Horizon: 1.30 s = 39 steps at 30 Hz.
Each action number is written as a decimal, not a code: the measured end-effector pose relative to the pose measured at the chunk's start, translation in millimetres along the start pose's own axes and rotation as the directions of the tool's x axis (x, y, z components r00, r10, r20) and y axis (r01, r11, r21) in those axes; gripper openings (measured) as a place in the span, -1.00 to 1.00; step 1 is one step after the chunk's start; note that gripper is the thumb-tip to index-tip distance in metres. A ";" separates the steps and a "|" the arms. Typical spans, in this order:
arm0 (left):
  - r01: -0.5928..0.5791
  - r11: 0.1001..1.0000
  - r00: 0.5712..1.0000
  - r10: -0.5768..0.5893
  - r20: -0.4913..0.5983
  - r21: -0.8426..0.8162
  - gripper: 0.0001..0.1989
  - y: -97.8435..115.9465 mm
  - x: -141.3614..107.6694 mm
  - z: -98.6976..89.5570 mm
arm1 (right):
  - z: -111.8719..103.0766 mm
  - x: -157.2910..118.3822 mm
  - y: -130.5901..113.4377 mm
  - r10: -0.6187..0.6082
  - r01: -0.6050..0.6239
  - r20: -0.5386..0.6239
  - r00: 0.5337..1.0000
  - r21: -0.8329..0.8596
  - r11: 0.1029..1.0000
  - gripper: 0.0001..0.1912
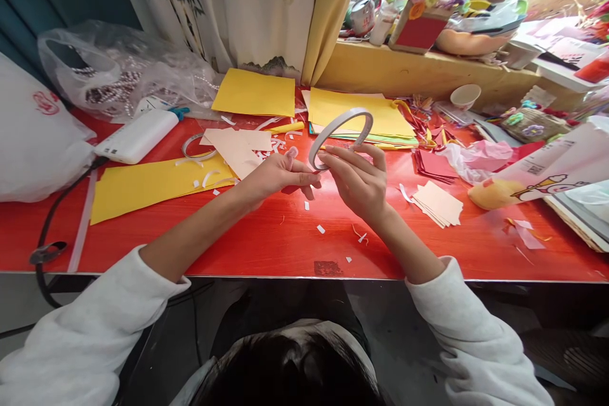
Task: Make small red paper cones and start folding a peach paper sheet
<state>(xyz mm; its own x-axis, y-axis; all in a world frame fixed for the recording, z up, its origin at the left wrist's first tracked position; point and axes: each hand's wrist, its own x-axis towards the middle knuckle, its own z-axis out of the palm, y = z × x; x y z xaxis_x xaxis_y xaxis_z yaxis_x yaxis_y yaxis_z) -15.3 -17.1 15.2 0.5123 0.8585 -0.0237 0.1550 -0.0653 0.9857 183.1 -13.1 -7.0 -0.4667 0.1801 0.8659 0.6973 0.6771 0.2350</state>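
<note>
My right hand [359, 181] holds a narrow roll of white tape [340, 120] upright, its fingers closed on the lower part of the ring. Close to the roll's lower left side is my left hand [285, 176], its fingers pinched together. A small pink piece [292, 153] shows at the left thumb; its kind is unclear. Whether a strip of tape runs between the hands cannot be made out. Below them, small white paper scraps [321, 229] lie on the red table [266, 241].
Yellow paper sheets [157, 187] and pale pink paper [238, 146] lie at left, beside another tape roll [197, 147]. A white power bank [137, 134] with a cable is farther left. Stacked coloured paper [356, 114] lies behind; cream squares [438, 203] and a paper cup [537, 168] are at right.
</note>
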 end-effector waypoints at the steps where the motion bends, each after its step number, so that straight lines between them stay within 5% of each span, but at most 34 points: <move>1: -0.002 1.000 1.000 0.002 -0.009 0.003 -0.74 -0.8 0.3 0.1 | 0.8 -0.5 -0.4 0.009 -0.009 0.002 1.000 0.021 1.000 -0.73; 8: 0.032 0.991 0.998 -0.039 0.049 0.132 -0.61 8.9 -0.1 -4.5 | 0.4 1.6 -1.0 0.092 -0.090 -0.030 0.995 0.038 0.995 -0.77; 12: -0.043 0.983 0.996 0.030 0.078 0.180 -0.68 9.8 0.4 -6.8 | 0.1 2.5 0.1 0.159 -0.159 -0.003 0.987 -0.005 0.987 -0.80; 18: -0.099 0.980 0.995 0.102 -0.009 0.171 -0.70 5.2 0.8 -2.9 | 3.3 -0.5 2.8 0.159 -0.159 -0.018 0.987 -0.012 0.987 -0.81; 31: 0.006 0.980 1.000 -0.004 -0.009 0.199 -0.67 -0.2 2.5 -4.5 | 4.2 -2.3 6.9 0.144 -0.143 0.012 0.990 -0.016 0.990 -0.79; 39: 0.008 0.988 1.000 -0.009 0.005 0.152 -0.67 1.2 3.2 -7.0 | 4.1 -5.5 13.6 0.275 -0.268 0.072 0.959 -0.088 0.959 -0.73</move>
<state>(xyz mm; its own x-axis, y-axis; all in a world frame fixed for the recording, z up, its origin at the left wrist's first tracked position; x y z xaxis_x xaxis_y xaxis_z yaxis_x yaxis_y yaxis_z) -19.3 -10.9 17.5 0.5149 0.8566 -0.0330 0.2852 -0.1349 0.9489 192.9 -2.0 -10.4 -0.2951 0.4100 0.8631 0.8421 0.5384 0.0322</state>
